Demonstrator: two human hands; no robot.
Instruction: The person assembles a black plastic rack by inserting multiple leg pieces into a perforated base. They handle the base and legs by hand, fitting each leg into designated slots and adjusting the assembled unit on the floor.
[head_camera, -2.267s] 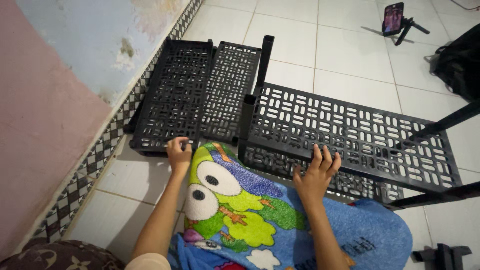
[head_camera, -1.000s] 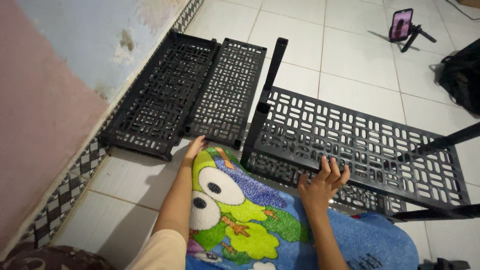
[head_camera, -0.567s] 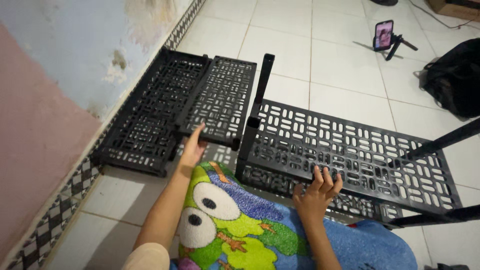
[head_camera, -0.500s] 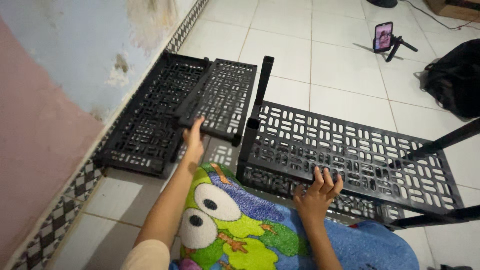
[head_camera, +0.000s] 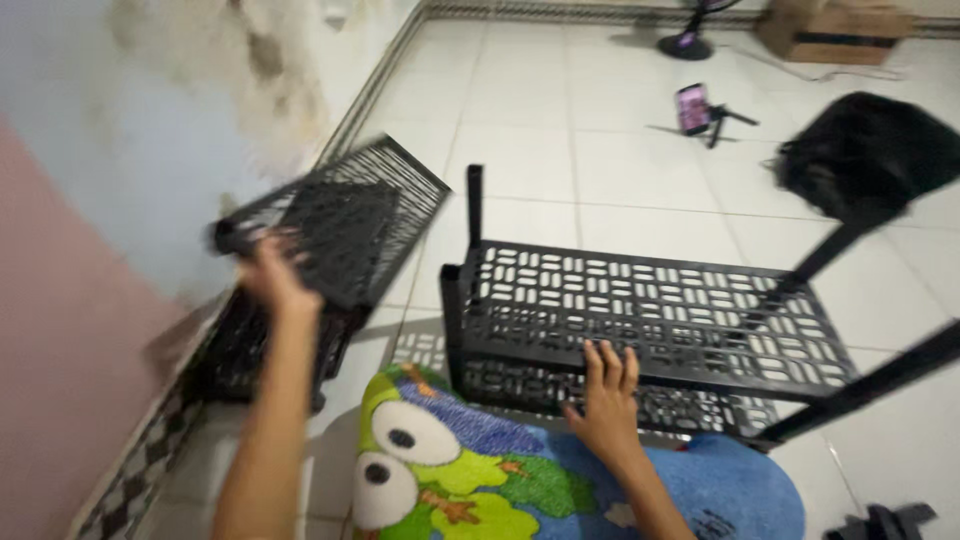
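Note:
My left hand (head_camera: 270, 272) grips the near edge of a black perforated plastic shelf panel (head_camera: 345, 215) and holds it lifted and tilted above the floor by the wall. The panel is blurred. Under it another black shelf panel (head_camera: 255, 350) lies on the tiles. My right hand (head_camera: 608, 388) rests flat, fingers spread, on the front edge of a partly built black plastic rack (head_camera: 650, 310) with upright posts. A colourful cartoon-frog cloth (head_camera: 470, 470) covers my lap.
A pink and pale blue wall (head_camera: 90, 250) runs along the left. On the white tiled floor beyond stand a phone on a small tripod (head_camera: 695, 108), a black bag (head_camera: 865, 155), a fan base (head_camera: 685, 42) and a cardboard box (head_camera: 835, 22).
My left hand has taken hold of one loose shelf panel and raised it off the floor toward the wall. The view has tipped up and left. My right hand stays on the rack.

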